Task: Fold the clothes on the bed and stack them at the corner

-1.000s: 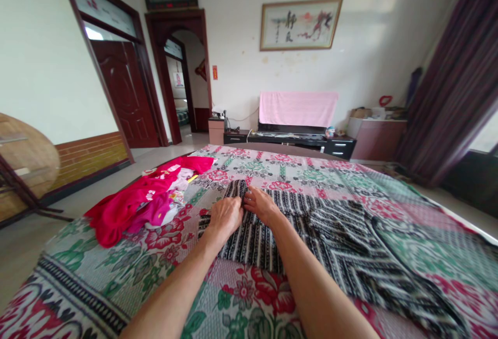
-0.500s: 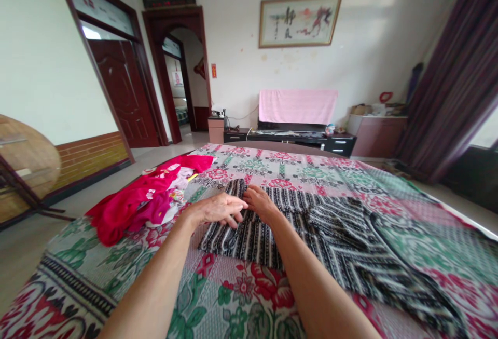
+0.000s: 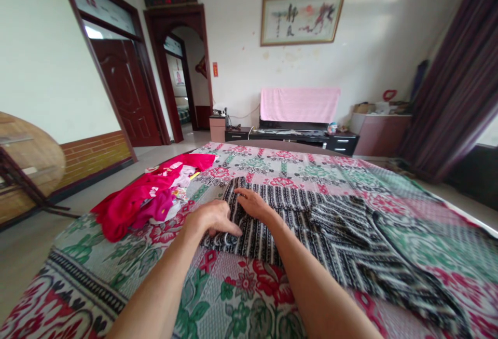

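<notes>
A black-and-white striped knit garment [image 3: 295,225] lies spread on the floral cloth, its left end folded over and its right part trailing toward the lower right. My left hand [image 3: 212,218] is at the garment's left edge, fingers curled around the fabric with the thumb on top; part of the fingers is hidden. Just to the right, my right hand [image 3: 253,205] rests on the striped fabric near the folded strip, fingers stretched out and pointing left.
A floral cloth [image 3: 241,297] covers the table. Left of the garment lies a pile of red and pink clothes [image 3: 155,193]. Beyond the table stand a low black cabinet [image 3: 342,144] and a screen draped with a pink cloth [image 3: 299,104]. A round wooden tabletop [image 3: 31,160] leans at the left.
My left hand has moved a little left and down and curled at the garment's edge. My right hand has shifted slightly left, and the two hands are now apart.
</notes>
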